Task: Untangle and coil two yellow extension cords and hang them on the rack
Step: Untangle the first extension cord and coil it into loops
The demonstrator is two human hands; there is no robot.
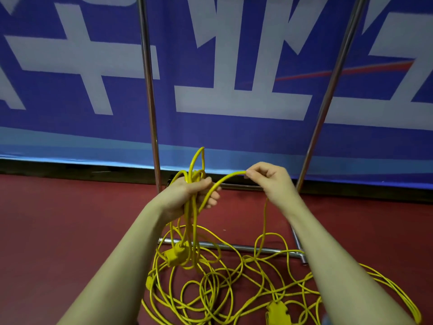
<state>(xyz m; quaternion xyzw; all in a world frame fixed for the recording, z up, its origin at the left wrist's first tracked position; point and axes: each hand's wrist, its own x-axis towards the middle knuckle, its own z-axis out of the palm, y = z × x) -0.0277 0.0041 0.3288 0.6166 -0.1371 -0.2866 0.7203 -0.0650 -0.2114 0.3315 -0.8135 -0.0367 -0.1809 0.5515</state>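
Left hand (pixel 192 195) fisted around gathered cord loops (pixel 191 221) at frame centre; right hand (pixel 269 178) pinching free strand (pixel 225 180) just right. Strand arching between hands, trailing to floor tangle (pixel 222 285) below. Likely next: right hand laying loop leftward.

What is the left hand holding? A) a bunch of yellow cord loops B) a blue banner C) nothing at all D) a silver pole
A: the left hand is closed around a bunch of yellow cord loops, while the right hand pinches one strand arching between the hands.
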